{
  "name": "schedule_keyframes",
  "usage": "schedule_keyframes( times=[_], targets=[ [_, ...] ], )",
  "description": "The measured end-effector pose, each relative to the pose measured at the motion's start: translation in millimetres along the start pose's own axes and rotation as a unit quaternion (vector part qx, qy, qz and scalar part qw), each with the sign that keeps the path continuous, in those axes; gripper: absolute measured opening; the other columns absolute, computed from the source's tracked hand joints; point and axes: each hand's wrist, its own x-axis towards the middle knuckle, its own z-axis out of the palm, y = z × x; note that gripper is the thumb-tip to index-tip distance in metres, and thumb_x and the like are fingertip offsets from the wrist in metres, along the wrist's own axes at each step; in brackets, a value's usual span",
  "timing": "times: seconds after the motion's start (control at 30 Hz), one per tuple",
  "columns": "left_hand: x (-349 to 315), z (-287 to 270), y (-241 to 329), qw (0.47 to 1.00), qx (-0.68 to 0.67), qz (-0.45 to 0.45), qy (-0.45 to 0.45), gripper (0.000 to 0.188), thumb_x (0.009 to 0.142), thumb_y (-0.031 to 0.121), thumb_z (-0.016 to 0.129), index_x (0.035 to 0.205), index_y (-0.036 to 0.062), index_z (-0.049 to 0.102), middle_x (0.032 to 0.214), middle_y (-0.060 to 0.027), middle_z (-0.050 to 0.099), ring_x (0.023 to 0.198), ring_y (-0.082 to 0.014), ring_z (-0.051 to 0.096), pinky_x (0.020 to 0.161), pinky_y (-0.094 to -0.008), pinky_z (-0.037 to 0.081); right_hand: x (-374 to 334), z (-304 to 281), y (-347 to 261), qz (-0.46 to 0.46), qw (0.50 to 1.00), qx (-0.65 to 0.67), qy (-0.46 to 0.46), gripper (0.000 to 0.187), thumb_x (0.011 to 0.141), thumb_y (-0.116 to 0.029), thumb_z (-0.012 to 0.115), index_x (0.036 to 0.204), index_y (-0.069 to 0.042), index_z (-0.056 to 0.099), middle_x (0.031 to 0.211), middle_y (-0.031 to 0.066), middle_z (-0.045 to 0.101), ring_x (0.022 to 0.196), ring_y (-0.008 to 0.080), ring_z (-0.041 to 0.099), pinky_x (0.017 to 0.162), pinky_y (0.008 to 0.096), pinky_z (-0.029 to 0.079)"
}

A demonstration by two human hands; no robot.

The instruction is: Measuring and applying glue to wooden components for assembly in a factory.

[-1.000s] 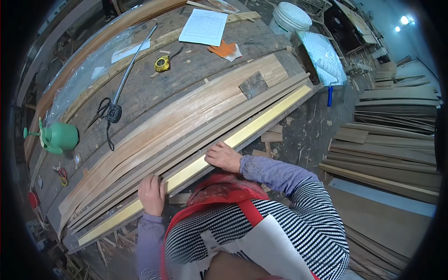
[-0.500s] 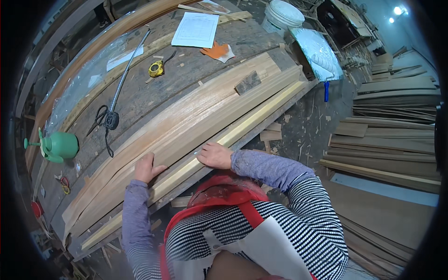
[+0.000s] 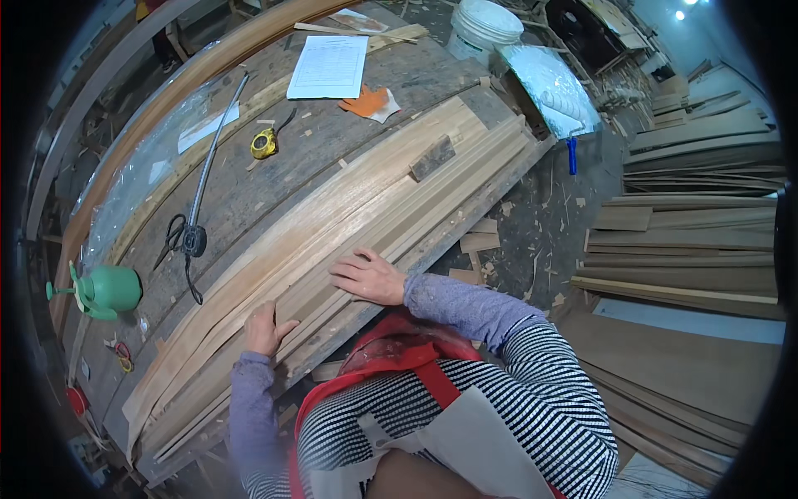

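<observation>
Scarred workbench (image 3: 249, 195): along its near edge, wooden strips (image 3: 432, 204); person's right hand (image 3: 368, 277) laid over them, unclenched; left hand (image 3: 264, 330) also on them, grip unclear; beyond, small block (image 3: 432, 159); at left edge, green sprayer (image 3: 110, 291).

Fuzzy purple sleeve covers (image 3: 457, 303), blk/wht striped top (image 3: 553, 362), red apron (image 3: 399, 339) w/ red strap (image 3: 438, 384), lt-grey panel (image 3: 474, 424).

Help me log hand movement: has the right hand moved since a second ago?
Yes. Judged against the yellow tape measure, the right hand has moved forward across the wooden strips, closer to that tape measure.
</observation>
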Motion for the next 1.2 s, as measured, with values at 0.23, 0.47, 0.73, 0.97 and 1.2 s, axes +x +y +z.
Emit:
schedule_keyframes(
  times=[0.23, 0.47, 0.73, 0.97, 1.2],
  targets=[
    [-27.6, -2.6, 47.3, 0.997, 0.04, -0.057, -0.038, 0.074, 0.065, 0.052, 0.082, 0.113, 0.0031, 0.053, 0.104, -0.0208, 0.058, 0.096, -0.0392, 0.056, 0.079, -0.0502, 0.043, -5.1, -3.7, 9.2, 0.042, 0.996, 0.079, 0.021, 0.044, 0.079, -0.031, 0.07, 0.114, -0.007, 0.058, 0.123, 0.0104, 0.059, 0.126, 0.029, 0.05, 0.102, 0.0495, 0.037],
    [-32.1, -1.8, 57.5, 0.993, 0.1, -0.044, 0.032, 0.102, 0.052, 0.051, 0.087, 0.133, 0.0039, 0.045, 0.111, -0.0146, 0.053, 0.103, -0.0337, 0.051, 0.088, -0.0498, 0.039, 9.9, -40.1, 132.2, 0.193, 0.98, 0.041, 0.015, 0.011, 0.082, -0.014, 0.061, 0.086, -0.006, 0.067, 0.089, 0.0167, 0.065, 0.084, 0.0342, 0.065, 0.074, 0.0442, 0.052],
    [-40.6, 18.2, 33.7, 0.998, 0.024, -0.051, 0.036, 0.076, 0.057, 0.04, 0.086, 0.118, 0.0056, 0.056, 0.103, -0.0149, 0.058, 0.101, -0.0351, 0.055, 0.085, -0.0478, 0.041, -27.5, -45.2, 299.1, 0.085, 0.976, -0.095, -0.175, 0.041, 0.076, -0.006, 0.061, 0.117, -0.01, 0.063, 0.102, 0.0163, 0.064, 0.097, 0.0378, 0.059, 0.085, 0.0482, 0.049],
    [-58.9, -0.3, 43.5, 0.994, 0.002, -0.096, 0.042, 0.102, 0.05, 0.037, 0.089, 0.136, 0.0042, 0.045, 0.125, -0.0154, 0.052, 0.121, -0.0343, 0.047, 0.105, -0.0485, 0.033, 55.5, -119.6, 320.7, -0.031, 0.938, -0.055, -0.34, 0.043, 0.065, -0.019, 0.077, 0.103, -0.006, 0.061, 0.084, 0.0153, 0.065, 0.078, 0.0324, 0.064, 0.069, 0.0437, 0.051],
    [-74.1, -1.2, 49.1, 0.987, 0.046, -0.114, 0.105, 0.114, 0.05, 0.04, 0.089, 0.145, 0.0061, 0.036, 0.147, -0.0169, 0.039, 0.141, -0.0334, 0.031, 0.119, -0.0521, 0.017, 172.4, -81.5, 312.5, 0.382, 0.844, 0.376, -0.026, 0.035, 0.084, -0.033, 0.075, 0.095, -0.004, 0.059, 0.078, 0.0044, 0.058, 0.075, 0.0196, 0.06, 0.068, 0.0337, 0.049]
  ],
)
